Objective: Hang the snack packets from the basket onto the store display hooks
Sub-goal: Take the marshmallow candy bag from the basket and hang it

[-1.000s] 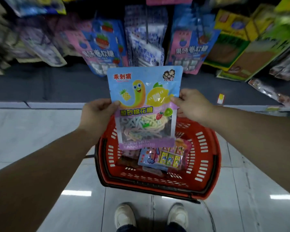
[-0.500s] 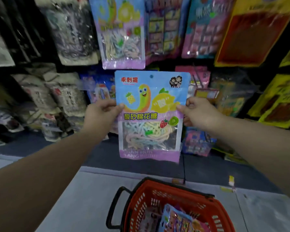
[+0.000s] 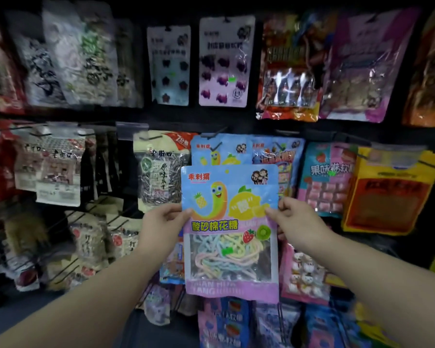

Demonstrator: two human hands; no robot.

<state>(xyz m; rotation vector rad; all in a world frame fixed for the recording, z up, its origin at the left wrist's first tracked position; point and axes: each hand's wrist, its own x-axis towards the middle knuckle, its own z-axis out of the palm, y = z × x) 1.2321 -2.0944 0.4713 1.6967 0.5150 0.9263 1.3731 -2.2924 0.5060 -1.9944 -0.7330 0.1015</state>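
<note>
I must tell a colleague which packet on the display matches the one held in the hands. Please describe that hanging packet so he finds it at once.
Look at the middle row of the hook wall. The matching packet hangs directly behind the top of the held packet, between the sunflower seed bag and a blue candy packet. Alone among its neighbours, it shows the same yellow worm cartoon on light blue.

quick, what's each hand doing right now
Left hand: pinches the packet's left edge.
Right hand: pinches its right edge.

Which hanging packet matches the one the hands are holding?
The blue packet just above and behind the held packet, showing the same yellow worm; neighbours carry other designs.
</note>
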